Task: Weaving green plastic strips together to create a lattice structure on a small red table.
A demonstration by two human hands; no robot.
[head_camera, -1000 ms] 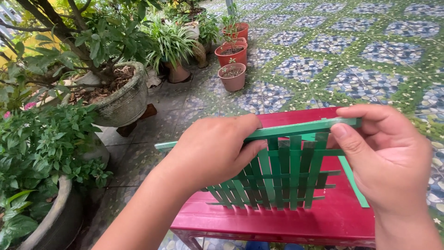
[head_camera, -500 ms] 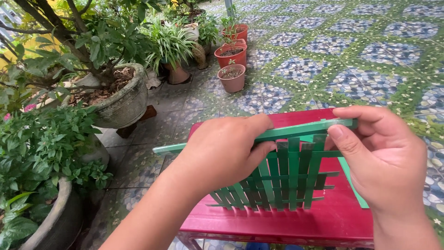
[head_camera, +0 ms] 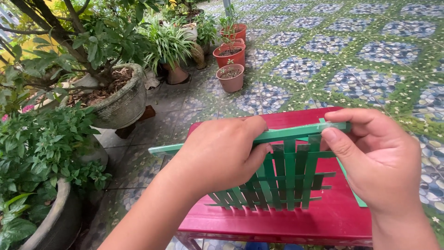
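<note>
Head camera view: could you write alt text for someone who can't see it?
Two bare hands, left hand and right hand, hold a long green strip across the top of a woven green mat on a red stool. Potted plants stand on the patterned floor behind.

Upper left of the frame: a large grey stone planter (head_camera: 122, 104) with a woody-stemmed shrub (head_camera: 69, 37) and dry leaf litter on its soil. Lower left: a leafy green bush (head_camera: 41, 153) in a second stone pot (head_camera: 51, 222), only partly in view. Top centre: three terracotta pots (head_camera: 231, 76) set close together in a line, with a spiky striped-leaf plant (head_camera: 169, 44) just beside them to the left. Right and upper right: paved ground of blue pebble mosaic (head_camera: 360, 83) with green borders. Bottom centre: a red plastic stool (head_camera: 296, 222).
</note>
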